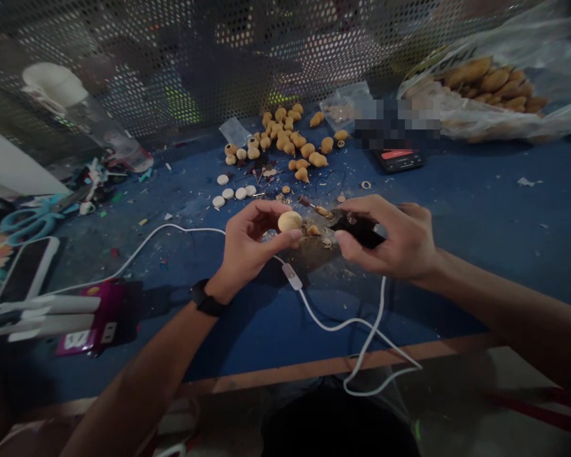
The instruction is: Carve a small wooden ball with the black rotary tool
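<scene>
Between thumb and fingers, my left hand (pixel 257 238) holds a pale, rounded gourd piece (pixel 290 221). A black rotary tool (pixel 359 228) is gripped in my right hand (pixel 393 235). Its brown cylindrical tip (pixel 304 201) points up and left, close to the gourd piece but apart from it. Below the tip, a small gourd piece (pixel 313 230) lies on the blue table (pixel 247 336) among shavings. Farther back sits a pile of small tan gourds (pixel 283 136), with several white discs (pixel 240 193) at its front left.
A white cable (pixel 333 329) with an inline switch (pixel 292 277) loops over the table's front edge. Blue scissors (pixel 33 219), a magenta box (pixel 109 314) and a clear bottle (pixel 118 143) are at left. A phone (pixel 397 160) and a plastic bag of gourds (pixel 495 82) are at back right.
</scene>
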The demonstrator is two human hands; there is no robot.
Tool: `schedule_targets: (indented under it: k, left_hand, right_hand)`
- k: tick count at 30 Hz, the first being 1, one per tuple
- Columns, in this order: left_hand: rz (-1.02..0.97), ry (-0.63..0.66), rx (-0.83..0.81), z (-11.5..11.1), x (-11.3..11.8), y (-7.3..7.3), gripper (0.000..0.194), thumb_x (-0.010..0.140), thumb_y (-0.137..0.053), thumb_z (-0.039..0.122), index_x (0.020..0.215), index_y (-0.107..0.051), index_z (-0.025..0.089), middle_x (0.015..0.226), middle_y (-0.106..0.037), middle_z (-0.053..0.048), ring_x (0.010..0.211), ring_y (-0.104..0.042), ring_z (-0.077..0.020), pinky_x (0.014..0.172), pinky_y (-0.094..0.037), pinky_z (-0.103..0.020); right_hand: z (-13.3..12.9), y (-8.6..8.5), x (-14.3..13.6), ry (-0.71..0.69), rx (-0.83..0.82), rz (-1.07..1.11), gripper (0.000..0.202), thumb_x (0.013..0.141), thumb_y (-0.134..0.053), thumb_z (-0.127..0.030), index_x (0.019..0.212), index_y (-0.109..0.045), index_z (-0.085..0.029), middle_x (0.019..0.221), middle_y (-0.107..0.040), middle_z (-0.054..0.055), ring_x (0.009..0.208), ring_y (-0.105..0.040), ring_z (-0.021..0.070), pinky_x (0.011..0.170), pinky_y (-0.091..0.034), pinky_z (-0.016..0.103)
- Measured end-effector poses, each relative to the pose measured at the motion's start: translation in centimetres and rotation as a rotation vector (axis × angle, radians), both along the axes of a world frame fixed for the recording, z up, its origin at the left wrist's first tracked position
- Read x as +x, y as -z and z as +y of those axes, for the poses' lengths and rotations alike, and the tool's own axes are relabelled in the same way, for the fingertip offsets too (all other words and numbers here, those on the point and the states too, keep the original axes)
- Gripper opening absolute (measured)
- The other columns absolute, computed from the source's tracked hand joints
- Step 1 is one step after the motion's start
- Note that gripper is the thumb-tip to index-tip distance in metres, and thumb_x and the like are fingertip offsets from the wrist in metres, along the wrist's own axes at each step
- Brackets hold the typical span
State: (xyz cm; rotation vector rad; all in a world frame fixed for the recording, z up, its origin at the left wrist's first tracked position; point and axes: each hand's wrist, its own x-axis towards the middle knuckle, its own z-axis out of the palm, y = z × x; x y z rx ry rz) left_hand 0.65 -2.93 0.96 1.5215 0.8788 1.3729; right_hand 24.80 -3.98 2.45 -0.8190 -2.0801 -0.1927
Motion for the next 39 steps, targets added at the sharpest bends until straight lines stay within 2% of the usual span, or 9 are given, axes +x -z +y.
schedule_targets:
  k: [6, 10, 12, 16, 22, 26, 30, 33, 39]
  left_hand:
    - [0.174, -0.078, 0.216, -0.2, 0.0, 0.1, 0.03, 0.082, -0.089, 0.04, 0.104, -0.08, 0.021, 0.105, -0.078, -0.005, 0.087, -0.078, -0.0156, 0.076, -0.067, -0.028]
    - [0.308, -0.161, 0.357, -0.5, -0.1, 0.2, 0.038, 0.085, -0.088, 0.035, 0.117, -0.074, 0.02, 0.103, -0.079, -0.004, 0.082, -0.077, -0.0121, 0.074, -0.066, -0.022]
    - [0.389, -0.2, 0.462, -0.8, -0.2, 0.3, 0.044, 0.086, -0.087, 0.031, 0.124, -0.068, 0.021, 0.101, -0.081, -0.003, 0.081, -0.078, -0.012, 0.076, -0.066, -0.023]
    - [0.585, -0.237, 0.674, -1.4, -0.6, 0.4, 0.036, 0.088, -0.083, 0.022, 0.12, -0.066, 0.022, 0.105, -0.083, -0.003, 0.087, -0.08, -0.0149, 0.081, -0.066, -0.027]
    - [0.631, -0.17, 0.896, -1.3, -0.6, 0.0, 0.03, 0.093, -0.08, 0.022, 0.118, -0.064, 0.021, 0.102, -0.084, -0.004, 0.089, -0.08, -0.0151, 0.079, -0.065, -0.026]
    - [0.568, -0.123, 0.903, -1.2, -0.4, 0.0, 0.035, 0.092, -0.08, 0.016, 0.122, -0.063, 0.018, 0.103, -0.083, -0.007, 0.092, -0.08, -0.0147, 0.08, -0.064, -0.024]
    - [0.515, -0.084, 0.814, -1.5, -0.6, 0.2, 0.039, 0.089, -0.082, 0.015, 0.123, -0.063, 0.019, 0.108, -0.083, -0.008, 0.092, -0.078, -0.0152, 0.079, -0.064, -0.027]
    - [0.497, -0.06, 0.75, -1.7, -0.6, 0.3, 0.037, 0.089, -0.083, 0.016, 0.121, -0.065, 0.02, 0.108, -0.083, -0.008, 0.088, -0.077, -0.0152, 0.078, -0.064, -0.028]
    - [0.471, -0.081, 0.831, -1.6, -0.4, -0.2, 0.044, 0.085, -0.087, 0.017, 0.123, -0.065, 0.019, 0.105, -0.083, -0.007, 0.093, -0.078, -0.0177, 0.085, -0.066, -0.032]
  right_hand:
    - [-0.1, 0.1, -0.1, -0.004, -0.146, 0.029, 0.023, 0.097, -0.061, -0.032, 0.116, -0.07, -0.024, 0.095, -0.082, 0.002, 0.071, -0.077, 0.0161, 0.062, -0.056, 0.025]
    - [-0.1, -0.1, -0.2, -0.012, -0.333, 0.077, 0.026, 0.098, -0.064, -0.038, 0.12, -0.07, -0.025, 0.092, -0.081, 0.002, 0.068, -0.073, 0.0165, 0.062, -0.053, 0.028]
    - [-0.1, -0.3, -0.3, -0.03, -0.447, 0.112, 0.024, 0.098, -0.066, -0.041, 0.114, -0.071, -0.024, 0.082, -0.077, 0.001, 0.064, -0.069, 0.0162, 0.062, -0.05, 0.028]
    - [0.1, -0.1, -0.7, -0.066, -0.609, 0.166, 0.025, 0.096, -0.071, -0.047, 0.098, -0.073, -0.022, 0.066, -0.067, -0.002, 0.056, -0.057, 0.014, 0.06, -0.044, 0.029]
    - [0.2, 0.6, -1.3, -0.139, -0.756, 0.213, 0.046, 0.089, -0.074, -0.063, 0.084, -0.072, -0.017, 0.064, -0.062, -0.001, 0.059, -0.053, 0.0128, 0.057, -0.038, 0.027]
    - [0.2, 0.6, -1.4, -0.185, -0.835, 0.246, 0.043, 0.088, -0.076, -0.059, 0.088, -0.074, -0.017, 0.066, -0.061, -0.002, 0.059, -0.051, 0.0118, 0.056, -0.037, 0.026]
    - [0.3, 0.6, -1.2, -0.233, -0.869, 0.223, 0.035, 0.091, -0.072, -0.052, 0.087, -0.074, -0.017, 0.066, -0.059, -0.002, 0.061, -0.049, 0.0125, 0.058, -0.036, 0.027]
    - [0.4, 0.6, -1.0, -0.284, -0.899, 0.209, 0.03, 0.092, -0.07, -0.046, 0.096, -0.076, -0.017, 0.07, -0.062, -0.001, 0.064, -0.05, 0.0135, 0.061, -0.038, 0.027]
    - [0.5, 0.8, -0.9, -0.355, -0.98, 0.244, 0.036, 0.093, -0.071, -0.05, 0.107, -0.078, -0.017, 0.073, -0.063, -0.001, 0.065, -0.052, 0.0136, 0.061, -0.041, 0.027]
